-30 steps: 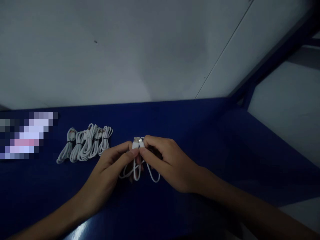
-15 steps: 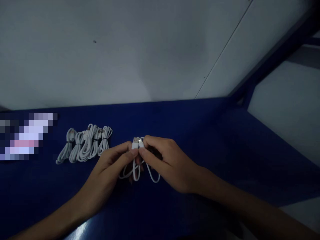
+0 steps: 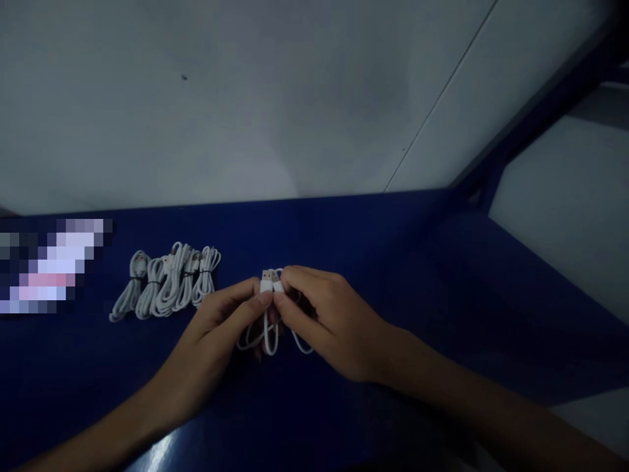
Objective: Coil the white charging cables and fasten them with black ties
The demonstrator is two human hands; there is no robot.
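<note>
A white USB cable (image 3: 269,331) is pinched between my left hand (image 3: 216,331) and my right hand (image 3: 324,321), just above the dark blue table (image 3: 393,275). Its two plugs stand side by side at my fingertips, the left hand's fingers closed on one, the right hand's on the other. Loops of the cable hang down between my hands to the tabletop.
Several coiled white cables (image 3: 164,285), each tied round the middle, lie in a row to the left of my hands. A blurred patch (image 3: 52,265) lies at the far left. A pale wall (image 3: 246,98) rises behind the table, and a blue frame bar (image 3: 531,118) runs up at right.
The loops under my hands have drawn slightly closer together. My hands stay in nearly the same place.
</note>
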